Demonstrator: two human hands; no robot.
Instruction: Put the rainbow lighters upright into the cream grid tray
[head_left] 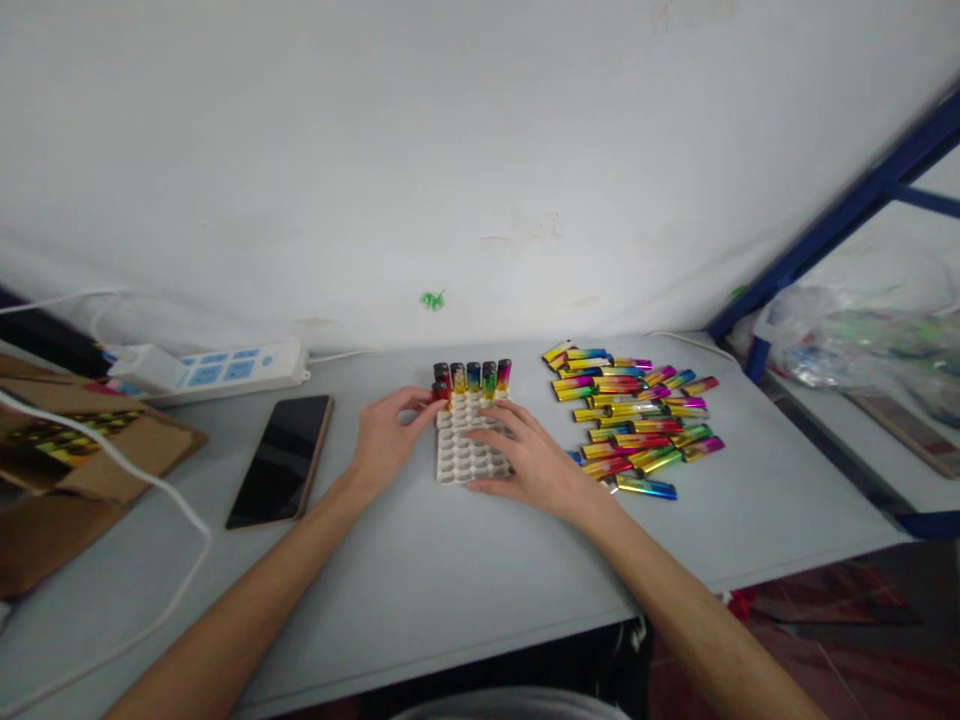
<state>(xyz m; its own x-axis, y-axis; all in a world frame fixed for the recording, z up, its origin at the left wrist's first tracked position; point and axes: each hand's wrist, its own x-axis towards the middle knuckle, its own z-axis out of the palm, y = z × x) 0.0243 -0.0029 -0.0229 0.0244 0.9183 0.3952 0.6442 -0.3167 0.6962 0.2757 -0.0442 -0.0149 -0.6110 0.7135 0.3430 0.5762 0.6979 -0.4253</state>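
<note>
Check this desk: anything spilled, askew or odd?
No visible damage or spill. The loose lighters right of the white tray lie at mixed angles, untidier than the upright lighters at its far end. A white cable sags near the open cardboard box, and a green mark stands out on the pale wall.

Makeshift workspace, grey table (435,600), spread lighters (649,440), power strip (251,369), cardboard box (109,475)

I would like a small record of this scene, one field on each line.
Tray: white, many slots unfilled
Standing lighters: in the tray's far part
Left hand: fingertips at a red lighter, grip unclear
Right hand: spread over the tray's right side
Loose lighters: lying right of the tray
Phone: left, screen dark
Box: far left, open
</note>
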